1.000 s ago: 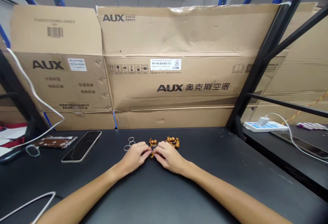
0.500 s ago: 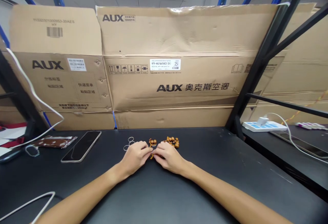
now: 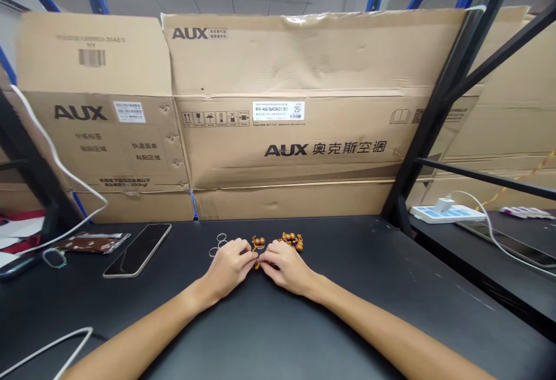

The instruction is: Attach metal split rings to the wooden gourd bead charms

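My left hand (image 3: 229, 268) and my right hand (image 3: 284, 266) meet fingertip to fingertip on the black table (image 3: 278, 322). Between them they pinch a small brown wooden gourd charm (image 3: 258, 263); most of it is hidden by the fingers. Another brown gourd piece (image 3: 259, 243) lies just beyond the fingertips. A small pile of brown gourd charms (image 3: 292, 240) sits behind my right hand. Several metal key rings (image 3: 219, 243) lie just beyond my left hand.
A phone (image 3: 138, 249) lies face up at the left, beside a brown foil packet (image 3: 92, 241) and a white cable (image 3: 52, 345). Large cardboard boxes (image 3: 304, 108) wall the far edge. A black rack post (image 3: 428, 136) rises at the right, with a power strip (image 3: 447, 214) beyond.
Both hands stay pinched together at the same spot. The view has tilted slightly; nothing on the table has moved.
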### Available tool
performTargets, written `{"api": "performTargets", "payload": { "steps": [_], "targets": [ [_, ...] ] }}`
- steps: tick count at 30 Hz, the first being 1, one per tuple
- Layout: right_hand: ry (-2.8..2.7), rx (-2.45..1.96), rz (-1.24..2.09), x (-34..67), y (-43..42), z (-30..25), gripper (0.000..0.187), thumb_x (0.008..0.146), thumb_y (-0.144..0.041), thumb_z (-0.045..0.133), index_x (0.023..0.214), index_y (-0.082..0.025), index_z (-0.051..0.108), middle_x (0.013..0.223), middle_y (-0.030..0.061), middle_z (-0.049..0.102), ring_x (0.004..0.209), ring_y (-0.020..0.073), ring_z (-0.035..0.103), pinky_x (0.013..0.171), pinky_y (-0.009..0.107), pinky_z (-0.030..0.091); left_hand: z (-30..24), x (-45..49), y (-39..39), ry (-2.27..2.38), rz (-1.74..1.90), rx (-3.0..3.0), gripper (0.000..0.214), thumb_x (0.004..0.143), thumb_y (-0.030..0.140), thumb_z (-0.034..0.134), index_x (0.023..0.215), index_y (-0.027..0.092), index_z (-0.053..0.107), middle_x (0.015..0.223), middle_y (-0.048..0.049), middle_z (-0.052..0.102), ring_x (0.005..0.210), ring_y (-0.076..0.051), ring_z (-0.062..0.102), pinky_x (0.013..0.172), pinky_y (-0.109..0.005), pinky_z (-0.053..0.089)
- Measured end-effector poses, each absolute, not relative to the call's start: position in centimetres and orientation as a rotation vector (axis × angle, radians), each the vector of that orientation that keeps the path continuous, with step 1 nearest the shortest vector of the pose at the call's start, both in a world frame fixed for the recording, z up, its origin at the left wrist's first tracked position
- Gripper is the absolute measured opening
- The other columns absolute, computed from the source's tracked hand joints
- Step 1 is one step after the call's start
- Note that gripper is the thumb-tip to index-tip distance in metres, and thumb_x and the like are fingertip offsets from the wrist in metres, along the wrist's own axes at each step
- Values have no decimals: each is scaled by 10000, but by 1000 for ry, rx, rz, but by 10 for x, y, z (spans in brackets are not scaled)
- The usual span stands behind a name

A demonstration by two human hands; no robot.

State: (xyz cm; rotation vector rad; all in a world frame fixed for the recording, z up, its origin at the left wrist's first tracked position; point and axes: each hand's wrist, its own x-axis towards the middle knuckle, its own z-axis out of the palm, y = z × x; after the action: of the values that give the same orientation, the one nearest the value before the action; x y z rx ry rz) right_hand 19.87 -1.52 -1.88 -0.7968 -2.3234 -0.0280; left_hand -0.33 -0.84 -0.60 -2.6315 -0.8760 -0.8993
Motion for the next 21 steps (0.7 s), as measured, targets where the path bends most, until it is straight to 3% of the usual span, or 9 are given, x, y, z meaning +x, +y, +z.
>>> {"api": "performTargets", "payload": {
  "steps": [6,11,14,18,21],
  "targets": [
    [-2331,-779,-27,198,-16,-17,156,914,-199,487,897,-209,641,802,49,624,749,176,541,750,324,422,-6,-3,-6,-1074,-1025,-2653,199,906,227,519,767,193,656,786,-27,595,719,-145,562,682,-259,451],
    [-2323,-798,-40,198,-15,-18,139,907,-195,507,889,-211,644,795,47,619,739,176,534,726,315,417,-6,-3,-7,-1018,-988,-2668,132,888,223,538,936,218,661,868,-37,604,781,-162,576,712,-270,460],
    [-2327,-793,-27,198,-16,-18,145,912,-195,503,916,-216,646,806,45,622,755,175,540,753,323,418,-7,-3,-7,-937,-940,-2673,169,898,210,521,821,210,673,810,-41,599,745,-162,557,690,-276,446],
    [-2348,-782,-20,198,-17,-16,156,919,-205,496,894,-210,650,790,45,617,748,174,538,759,329,419,-6,-3,-3,-1169,-1037,-2682,203,863,215,567,672,191,633,723,-16,591,692,-150,559,658,-262,437],
    [-2360,-799,-38,198,-17,-16,163,919,-204,492,889,-205,652,793,47,620,743,175,530,741,326,416,-5,-3,-3,-1228,-1056,-2705,121,846,219,589,740,193,642,771,-14,602,731,-157,574,693,-269,445]
  ]
}}
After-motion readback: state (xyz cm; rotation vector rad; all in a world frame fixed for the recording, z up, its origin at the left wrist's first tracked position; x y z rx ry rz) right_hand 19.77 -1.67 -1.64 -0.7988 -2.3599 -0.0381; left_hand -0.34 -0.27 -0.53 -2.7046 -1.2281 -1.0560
